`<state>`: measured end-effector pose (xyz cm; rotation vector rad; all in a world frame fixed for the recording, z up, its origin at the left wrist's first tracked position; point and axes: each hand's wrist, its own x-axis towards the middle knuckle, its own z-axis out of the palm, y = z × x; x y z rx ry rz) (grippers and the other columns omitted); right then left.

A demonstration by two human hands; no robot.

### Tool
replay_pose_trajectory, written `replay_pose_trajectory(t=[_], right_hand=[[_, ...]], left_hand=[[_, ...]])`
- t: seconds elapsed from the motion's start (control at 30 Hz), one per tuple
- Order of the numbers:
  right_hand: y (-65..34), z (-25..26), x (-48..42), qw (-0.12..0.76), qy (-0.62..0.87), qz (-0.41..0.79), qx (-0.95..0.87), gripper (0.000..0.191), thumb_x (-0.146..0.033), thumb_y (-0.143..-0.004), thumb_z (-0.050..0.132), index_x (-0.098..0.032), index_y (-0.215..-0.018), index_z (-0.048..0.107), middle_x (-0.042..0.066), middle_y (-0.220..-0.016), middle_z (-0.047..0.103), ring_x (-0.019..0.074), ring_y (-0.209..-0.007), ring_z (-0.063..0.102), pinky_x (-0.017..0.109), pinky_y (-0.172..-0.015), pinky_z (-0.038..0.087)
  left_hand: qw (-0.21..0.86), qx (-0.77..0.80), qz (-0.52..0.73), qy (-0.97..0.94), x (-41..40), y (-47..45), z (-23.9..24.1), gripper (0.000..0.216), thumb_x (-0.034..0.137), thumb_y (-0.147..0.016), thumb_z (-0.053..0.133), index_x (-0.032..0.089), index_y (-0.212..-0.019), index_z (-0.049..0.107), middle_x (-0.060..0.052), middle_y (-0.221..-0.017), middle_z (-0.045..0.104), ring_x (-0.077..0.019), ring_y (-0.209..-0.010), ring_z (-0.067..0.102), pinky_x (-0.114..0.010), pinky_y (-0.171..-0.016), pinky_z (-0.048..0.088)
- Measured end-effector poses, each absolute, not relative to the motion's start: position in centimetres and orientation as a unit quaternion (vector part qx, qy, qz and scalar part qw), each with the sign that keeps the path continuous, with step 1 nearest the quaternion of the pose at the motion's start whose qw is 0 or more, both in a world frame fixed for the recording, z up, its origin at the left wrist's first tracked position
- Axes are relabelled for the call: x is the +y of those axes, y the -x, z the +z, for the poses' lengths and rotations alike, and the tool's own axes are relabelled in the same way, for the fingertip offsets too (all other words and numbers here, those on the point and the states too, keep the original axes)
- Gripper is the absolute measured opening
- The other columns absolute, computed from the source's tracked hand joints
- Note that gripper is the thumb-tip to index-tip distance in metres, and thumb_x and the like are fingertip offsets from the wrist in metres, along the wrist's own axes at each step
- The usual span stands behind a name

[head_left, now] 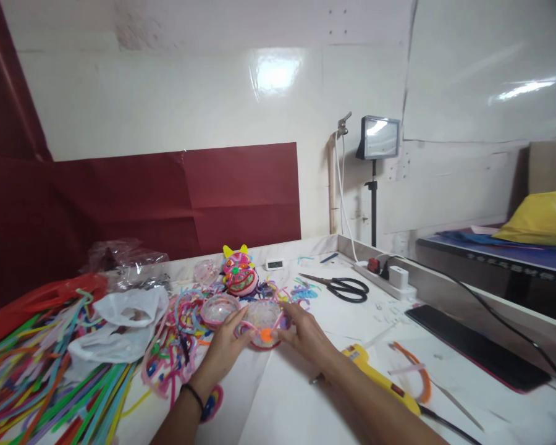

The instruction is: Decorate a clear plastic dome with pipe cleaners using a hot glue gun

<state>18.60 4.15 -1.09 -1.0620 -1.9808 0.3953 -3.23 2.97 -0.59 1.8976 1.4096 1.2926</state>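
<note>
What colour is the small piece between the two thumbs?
The small piece is orange; the head view, the only one, shows it.

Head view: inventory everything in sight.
Held bowl: one, clear, pink, centre
Patch: one, orange, on held bowl
Second bowl: one, clear, pink, centre left
Figure: one, pink, behind bowls
Scissors: one, black, back right
Glue gun: one, yellow, lower right
Craft stems: many, multicoloured, left
Plastic bag: one, white, over stems
Display: one, white, back
Power strip: one, white, right
Mat: one, black, right
Lamp: one, black, back right
Sheeting: count unclear, maroon, back
Left hand: one, held bowl's left
Right hand: one, held bowl's right
</note>
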Motion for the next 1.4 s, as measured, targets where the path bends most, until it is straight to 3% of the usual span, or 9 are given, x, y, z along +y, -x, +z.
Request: replay_pose_trajectory(t=[0.33,0.6,0.93,1.4], right_hand=[[-18.52,-1.16,4.46,0.423,0.44,0.177,-0.773,0.057,-0.034,-0.076,0.069,-0.012,-0.127,0.057,0.014,-0.104,0.069,0.0255,-0.088,0.064,0.036,-0.079,0.05],[-18.55,-1.24,4.61,0.423,0.438,0.197,-0.768,0.061,-0.03,-0.076,0.067,-0.003,-0.129,0.054,0.02,-0.11,0.067,0.0284,-0.095,0.063,0.039,-0.083,0.05],[-18.8,-1.43,4.72,0.426,0.433,0.21,-0.766,0.057,-0.031,-0.077,0.067,-0.013,-0.129,0.055,0.013,-0.104,0.068,0.0254,-0.092,0.063,0.038,-0.084,0.05],[-18.77,-0.71,4.96,0.41,0.447,0.222,-0.763,0.056,-0.034,-0.076,0.068,-0.011,-0.126,0.058,0.014,-0.105,0.069,0.0256,-0.093,0.063,0.035,-0.079,0.049]], left_hand=[[0.197,0.508,0.454,-0.705,3.31,3.36,-1.1,0.054,0.032,-0.074,0.065,0.015,-0.126,0.061,-0.014,-0.134,0.059,-0.03,-0.127,0.05,-0.043,-0.11,0.034],[0.191,0.512,0.44,-0.712,3.29,3.53,-1.02,0.057,0.032,-0.074,0.064,0.013,-0.128,0.059,-0.015,-0.135,0.058,-0.03,-0.127,0.05,-0.044,-0.11,0.034],[0.191,0.512,0.437,-0.715,3.15,3.5,-0.92,0.057,0.032,-0.075,0.063,0.013,-0.128,0.059,-0.015,-0.135,0.058,-0.0297,-0.128,0.05,-0.042,-0.11,0.034],[0.201,0.509,0.447,-0.708,3.53,3.39,-1.21,0.054,0.035,-0.075,0.064,0.016,-0.125,0.061,-0.012,-0.134,0.059,-0.0284,-0.129,0.048,-0.041,-0.111,0.033]])
